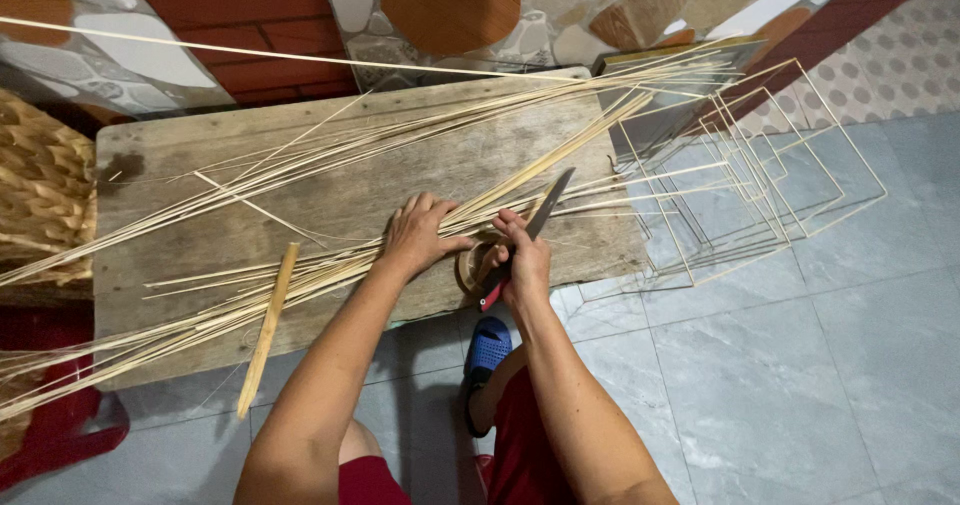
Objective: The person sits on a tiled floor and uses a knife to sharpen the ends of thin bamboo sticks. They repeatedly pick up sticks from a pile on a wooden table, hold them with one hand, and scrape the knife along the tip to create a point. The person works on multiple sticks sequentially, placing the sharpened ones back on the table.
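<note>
Head view looks down on a wooden board (330, 195) laid low over a grey tiled floor (800, 365). Long bamboo strips (300, 165) lie across the board in a loose fan. The left hand (418, 235) presses flat on the strips, fingers spread and bent over them. The right hand (522, 260) has its fingers clamped round the red handle of a knife (545, 210), whose blade points up and right along the strips. Between the hands sits a tape roll (472, 265), touching both. A thicker stick (268, 327) lies at the board's near edge. Square strip frames (760, 185) are stacked right of the board. A woven basket (40, 195) stands left; what it holds cannot be told. Behind runs a brick and stone-patterned wall (250, 5).
</note>
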